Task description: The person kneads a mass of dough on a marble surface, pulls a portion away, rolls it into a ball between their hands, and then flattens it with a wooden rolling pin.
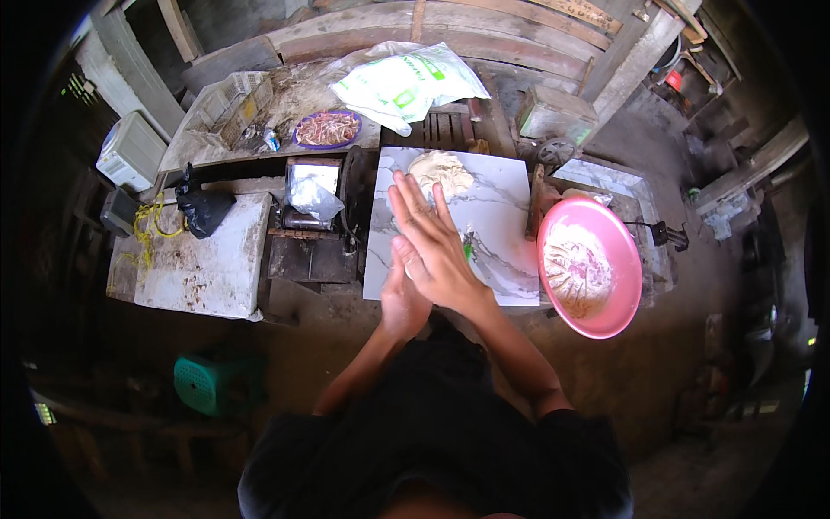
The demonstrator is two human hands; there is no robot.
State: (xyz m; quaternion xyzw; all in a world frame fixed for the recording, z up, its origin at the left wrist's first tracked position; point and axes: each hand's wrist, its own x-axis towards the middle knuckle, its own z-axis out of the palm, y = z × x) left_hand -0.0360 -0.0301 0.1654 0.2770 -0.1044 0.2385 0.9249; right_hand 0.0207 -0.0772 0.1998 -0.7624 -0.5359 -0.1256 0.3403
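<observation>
My right hand [437,251] is stretched out with its fingers straight and slightly apart, its back toward me, over a white board with grey marbling [506,225]. Pressed against its palm side is my left hand [405,303]. The left fingers are hidden behind the right hand, and nothing shows between the two. Just beyond my fingertips a pale lump of dough [448,173] rests on the board's far edge. A small green and dark item [469,249] lies beside my right hand. Right of the board, a pink basin [633,285] holds flour and a doughy mass.
Left of the board stands a hand-cranked rolling machine [350,203] with clear plastic on top. A black bag [205,208] sits on a white slab. Behind are a purple plate [350,138] of shredded food and a white sack [411,85]. A green stool [197,383] stands at lower left.
</observation>
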